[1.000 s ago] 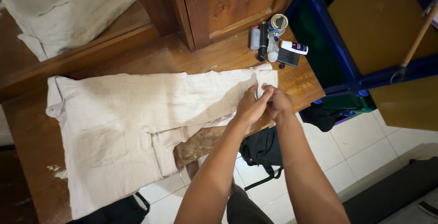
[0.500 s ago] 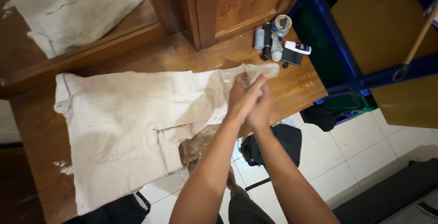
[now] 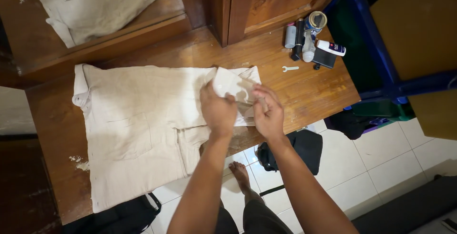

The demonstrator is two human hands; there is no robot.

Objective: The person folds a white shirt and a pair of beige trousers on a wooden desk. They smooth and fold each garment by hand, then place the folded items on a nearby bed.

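A cream button shirt (image 3: 138, 119) lies spread flat on a brown wooden table (image 3: 304, 91), collar at the left, hem hanging over the near edge. My left hand (image 3: 217, 110) pinches the right end of the shirt and folds that part back over the body. Just right of it, my right hand (image 3: 267, 112) presses down on the same folded cloth with its fingers spread. Both hands touch the fabric close together.
Small bottles, a dark tube and a roll of tape (image 3: 309, 39) stand at the table's far right, with a small metal wrench (image 3: 289, 68) in front. A mirror (image 3: 95, 10) backs the table. Black bags (image 3: 295, 150) lie on the white tiled floor beside my bare foot (image 3: 240, 174).
My hands have drawn the shirt's right end leftward and folded it over. The shirt now reaches less far right, and the view has shifted so the table sits more to the right.
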